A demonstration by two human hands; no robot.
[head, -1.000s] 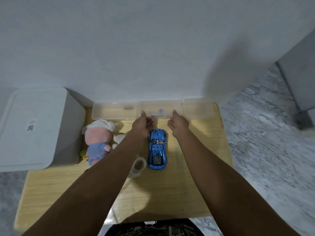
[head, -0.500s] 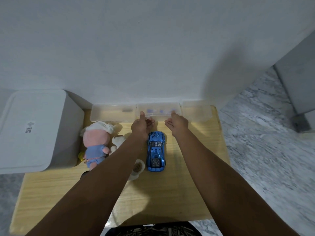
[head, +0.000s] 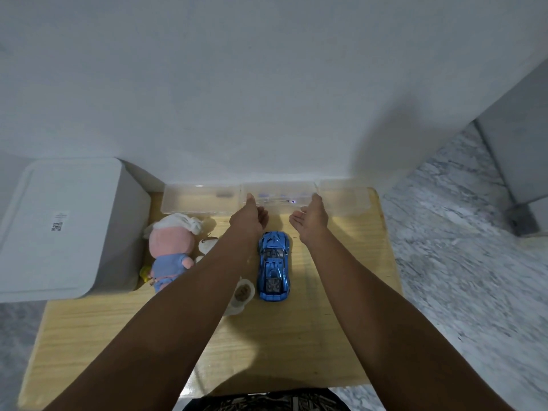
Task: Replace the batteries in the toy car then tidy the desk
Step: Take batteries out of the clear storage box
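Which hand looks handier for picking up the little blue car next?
Probably the left hand. It sits almost directly behind the blue toy car's front end, while the right hand is off to the car's side. Both hands are at the middle clear box, so the difference is small.

No readable text anywhere. White bin (head: 68, 229) left of tabletop carries small label (head: 59, 221) with dark code patch and tiny print lines (too small and blurred to make out). No legible brand marks or numbers.
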